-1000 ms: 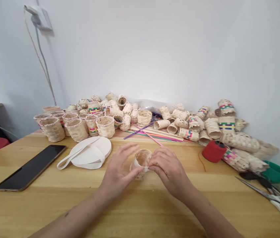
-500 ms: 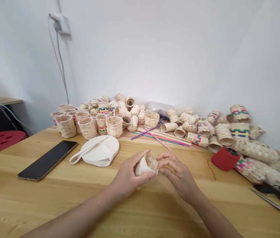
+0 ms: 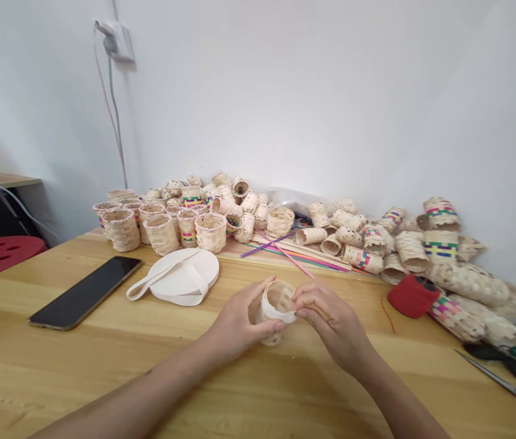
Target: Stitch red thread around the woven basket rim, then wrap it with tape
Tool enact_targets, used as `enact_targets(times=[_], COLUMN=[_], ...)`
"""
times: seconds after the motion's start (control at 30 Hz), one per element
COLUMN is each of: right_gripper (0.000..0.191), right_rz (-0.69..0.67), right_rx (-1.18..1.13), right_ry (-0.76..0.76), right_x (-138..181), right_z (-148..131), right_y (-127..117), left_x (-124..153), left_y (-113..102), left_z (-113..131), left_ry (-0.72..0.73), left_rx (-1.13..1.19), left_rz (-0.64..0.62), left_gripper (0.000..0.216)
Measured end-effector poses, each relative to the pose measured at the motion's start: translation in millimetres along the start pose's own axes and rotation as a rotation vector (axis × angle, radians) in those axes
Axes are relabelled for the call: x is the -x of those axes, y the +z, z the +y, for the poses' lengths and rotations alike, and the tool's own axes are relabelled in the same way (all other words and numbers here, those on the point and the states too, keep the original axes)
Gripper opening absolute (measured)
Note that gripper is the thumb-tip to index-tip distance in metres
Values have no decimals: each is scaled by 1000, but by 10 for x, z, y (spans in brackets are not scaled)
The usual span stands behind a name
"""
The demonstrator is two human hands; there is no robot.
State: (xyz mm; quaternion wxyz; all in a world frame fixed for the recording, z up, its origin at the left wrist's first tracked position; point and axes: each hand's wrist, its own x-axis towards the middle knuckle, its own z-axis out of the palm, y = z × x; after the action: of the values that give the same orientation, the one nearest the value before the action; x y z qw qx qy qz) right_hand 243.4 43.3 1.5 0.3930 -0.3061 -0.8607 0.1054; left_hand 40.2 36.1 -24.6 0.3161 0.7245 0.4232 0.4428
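Near the middle of the table, my left hand (image 3: 240,317) is wrapped round a small woven basket (image 3: 272,336), with the thumb across its near side. The basket's mouth tilts up, and a white ribbon (image 3: 276,313) runs round its rim. My right hand (image 3: 324,311) pinches the ribbon at the right side of the rim between thumb and fingertips. To the left lies a flat white roll of ribbon (image 3: 194,274) with a loose loop at its edge.
A phone (image 3: 84,294) lies at left. Finished-looking small baskets (image 3: 123,228) stand behind the roll. Heaped woven baskets (image 3: 415,250) and coloured strips (image 3: 294,250) line the wall. A red spool (image 3: 413,296) and scissors (image 3: 504,381) are at right.
The basket has turned more upright, its lower woven wall now showing beneath my left hand. My right fingers have closed together at the rim.
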Motion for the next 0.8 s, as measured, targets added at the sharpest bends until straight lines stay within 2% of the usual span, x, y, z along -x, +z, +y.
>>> enact_targets(times=[0.1,0.23,0.3,0.43,0.6,0.7,0.8], right_gripper=[20,19,19,19,19,17,13], right_rz=[-23,-78,-71,-37,-99,-111,-85], right_rx=[147,262,268,271,266,183,113], right_ry=[-75,-141,-141,-151,-119,-37,111], right_x=[-22,-28,-22,-15,-18,-7,7], right_z=[-33,-64,-77,-110,-156,-159,-128], right_y=[-66,-73,-55,-42,-79,-82,-63], left_x=[-13,-6,1,18,51,64,65], left_y=[-32,-77,-86,-91,-92,-96,-97], left_z=[-13,43,77,115,130,134,135], left_ry=[84,331,412,490,474,414,410], left_rx=[-73,-159,-242,-424,-379,-293,-288], left_rz=[66,121,142,197,52,24,113], left_gripper=[65,25,17,17,28,36,37])
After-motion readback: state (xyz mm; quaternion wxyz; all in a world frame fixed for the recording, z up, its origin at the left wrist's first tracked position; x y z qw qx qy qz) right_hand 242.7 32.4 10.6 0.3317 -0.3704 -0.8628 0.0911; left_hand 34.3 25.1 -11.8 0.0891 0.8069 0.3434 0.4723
